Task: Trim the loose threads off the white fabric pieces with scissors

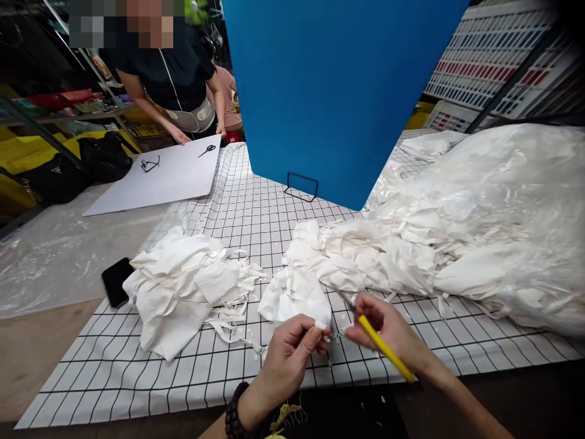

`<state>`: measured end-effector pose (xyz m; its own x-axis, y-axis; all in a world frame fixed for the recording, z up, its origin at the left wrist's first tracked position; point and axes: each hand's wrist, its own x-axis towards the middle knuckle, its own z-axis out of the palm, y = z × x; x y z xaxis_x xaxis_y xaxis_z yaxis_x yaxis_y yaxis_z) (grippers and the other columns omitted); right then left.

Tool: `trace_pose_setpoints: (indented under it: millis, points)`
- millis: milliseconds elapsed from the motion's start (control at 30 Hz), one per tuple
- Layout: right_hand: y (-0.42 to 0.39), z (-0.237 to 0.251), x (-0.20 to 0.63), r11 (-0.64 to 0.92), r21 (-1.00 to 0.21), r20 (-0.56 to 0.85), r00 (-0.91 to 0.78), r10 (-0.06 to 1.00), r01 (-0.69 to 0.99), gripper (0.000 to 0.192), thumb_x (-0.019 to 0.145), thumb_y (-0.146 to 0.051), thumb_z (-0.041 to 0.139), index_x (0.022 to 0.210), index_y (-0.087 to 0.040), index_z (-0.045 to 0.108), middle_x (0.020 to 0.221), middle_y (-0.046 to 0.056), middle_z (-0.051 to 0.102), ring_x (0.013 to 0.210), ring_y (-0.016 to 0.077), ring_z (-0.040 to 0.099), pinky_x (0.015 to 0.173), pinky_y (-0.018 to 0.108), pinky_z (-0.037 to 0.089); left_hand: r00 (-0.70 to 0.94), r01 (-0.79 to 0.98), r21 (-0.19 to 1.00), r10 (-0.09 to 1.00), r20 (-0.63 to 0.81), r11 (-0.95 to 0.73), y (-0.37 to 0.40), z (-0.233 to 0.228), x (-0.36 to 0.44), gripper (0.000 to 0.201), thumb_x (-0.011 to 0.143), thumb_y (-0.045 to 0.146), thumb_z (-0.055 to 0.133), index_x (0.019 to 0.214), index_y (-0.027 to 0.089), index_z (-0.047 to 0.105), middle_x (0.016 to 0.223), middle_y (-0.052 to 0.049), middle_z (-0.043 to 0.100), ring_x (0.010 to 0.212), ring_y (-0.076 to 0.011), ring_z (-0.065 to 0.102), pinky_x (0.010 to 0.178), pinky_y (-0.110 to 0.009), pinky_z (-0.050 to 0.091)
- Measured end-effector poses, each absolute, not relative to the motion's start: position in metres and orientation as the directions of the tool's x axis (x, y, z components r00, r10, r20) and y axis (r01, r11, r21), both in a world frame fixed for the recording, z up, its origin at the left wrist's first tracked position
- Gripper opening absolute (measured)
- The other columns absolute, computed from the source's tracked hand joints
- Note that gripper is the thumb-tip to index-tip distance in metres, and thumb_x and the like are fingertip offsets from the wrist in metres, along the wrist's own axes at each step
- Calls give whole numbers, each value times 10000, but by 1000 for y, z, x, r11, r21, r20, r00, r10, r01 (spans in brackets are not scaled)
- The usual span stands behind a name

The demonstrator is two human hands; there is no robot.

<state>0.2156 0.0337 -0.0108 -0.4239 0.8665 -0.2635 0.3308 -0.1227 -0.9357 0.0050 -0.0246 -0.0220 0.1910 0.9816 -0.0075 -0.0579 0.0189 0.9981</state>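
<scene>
My left hand is closed in a pinch on the near edge of a white cloth piece. Just to its right, my right hand is wrapped round yellow-handled thread snips. The grey metal tip of the snips points away from me, toward the cloth, and the yellow end sticks out beside my wrist. The fingertips of both hands are close together but apart. A loose heap of white cloth pieces with thin straps lies to the left. More white cloth pieces are piled beyond my right hand.
A black phone lies beside the left heap. A large blue board stands on a black wire stand. Clear plastic bags cover the right side. Across the table, a person holds a white board bearing scissors and glasses.
</scene>
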Motion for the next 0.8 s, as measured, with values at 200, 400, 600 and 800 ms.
trace_pose_setpoints:
  millis: [200,400,600,800]
  points:
    - [37,-60,193,-552,-808,-583,-403,705,203,513,633,-508,789,822,-218,410,745,-17,631,588,157,649,420,205,427,551,316,927,835,-6,-201,-31,-25,-1,220,915,337,552,950,234,743,1189,-76,656,1010,-207,640,894,-280,467]
    - [42,-77,170,-440,-872,-485,-260,835,213,554,532,-363,856,738,-233,358,649,-66,601,436,95,529,393,210,379,48,736,674,998,46,-67,-2,-58,-50,342,971,313,411,816,173,681,807,-58,638,753,-181,625,719,-302,501]
    - [46,-76,162,-389,-888,-444,-233,865,247,506,565,-364,824,780,-237,383,745,-31,648,522,124,555,485,258,451,493,817,357,870,-27,-452,61,-62,-62,263,926,151,456,1116,206,628,1374,-104,470,1186,-262,495,971,-413,432]
    - [14,-86,149,-237,-831,-349,-140,927,503,522,569,-238,812,884,-241,395,942,38,654,848,215,631,742,304,484,628,757,402,744,-231,-514,89,-32,-61,127,813,154,591,915,173,665,1031,-88,662,944,-230,615,805,-314,478]
